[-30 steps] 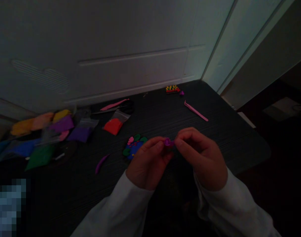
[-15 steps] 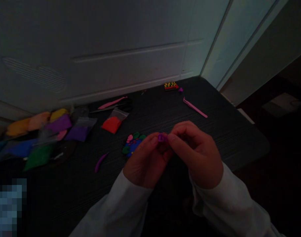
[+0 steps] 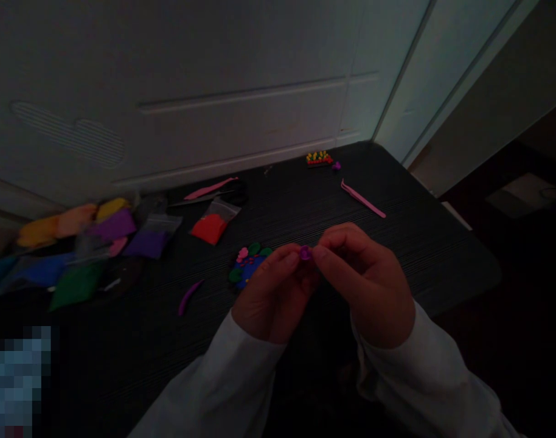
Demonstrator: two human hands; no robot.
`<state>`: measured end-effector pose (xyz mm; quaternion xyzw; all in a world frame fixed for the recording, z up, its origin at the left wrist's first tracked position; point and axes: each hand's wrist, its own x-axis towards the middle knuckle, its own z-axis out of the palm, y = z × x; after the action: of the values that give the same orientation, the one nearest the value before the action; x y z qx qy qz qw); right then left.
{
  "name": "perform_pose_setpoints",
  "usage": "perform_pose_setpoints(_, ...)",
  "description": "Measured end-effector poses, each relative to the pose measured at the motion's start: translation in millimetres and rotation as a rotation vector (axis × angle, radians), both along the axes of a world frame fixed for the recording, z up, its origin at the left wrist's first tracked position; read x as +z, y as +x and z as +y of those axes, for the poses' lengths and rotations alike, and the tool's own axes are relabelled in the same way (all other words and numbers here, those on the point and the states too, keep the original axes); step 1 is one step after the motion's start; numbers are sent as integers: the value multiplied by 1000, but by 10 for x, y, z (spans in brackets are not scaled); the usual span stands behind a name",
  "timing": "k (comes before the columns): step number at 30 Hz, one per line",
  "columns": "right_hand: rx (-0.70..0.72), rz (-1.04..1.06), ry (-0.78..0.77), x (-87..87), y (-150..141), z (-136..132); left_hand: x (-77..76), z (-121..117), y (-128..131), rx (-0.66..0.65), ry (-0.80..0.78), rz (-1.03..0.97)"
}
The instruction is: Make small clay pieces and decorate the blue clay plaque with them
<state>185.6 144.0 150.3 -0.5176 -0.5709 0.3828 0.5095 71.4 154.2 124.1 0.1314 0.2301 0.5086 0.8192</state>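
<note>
A small purple piece of modelling clay (image 3: 305, 252) with a curled, rounded form is pinched between the fingertips of both hands. My left hand (image 3: 275, 292) grips it from the left, thumb on top. From the right, my right hand (image 3: 367, 286) closes thumb and forefinger on its edge. Partly behind my left hand lies a blue clay pond (image 3: 247, 274) with green leaves and pink bits. A thin, curved strip of purple clay (image 3: 189, 297) rests on the table to the left.
Bags of coloured clay (image 3: 77, 283) crowd the table's left side. Scissors (image 3: 209, 197), a pink tool (image 3: 211, 188) and a bag of red clay (image 3: 209, 229) lie near the wall. Pink tweezers (image 3: 364, 199) and a small yellow-and-red clay flower bed (image 3: 319, 159) are at the far right.
The purple clay piece has turned slightly between my fingertips and looks more compact. The whole view has shifted a little; things on the table stay in place.
</note>
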Motion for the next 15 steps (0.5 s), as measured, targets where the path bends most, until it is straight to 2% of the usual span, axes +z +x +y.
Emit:
perform_pose_setpoints(11,23,57,30,-23,52,-68,22,-10,-12,23,6,36)
perform_pose_setpoints(15,64,64,66,-74,76,-94,50,-15,-5,-4,5,37)
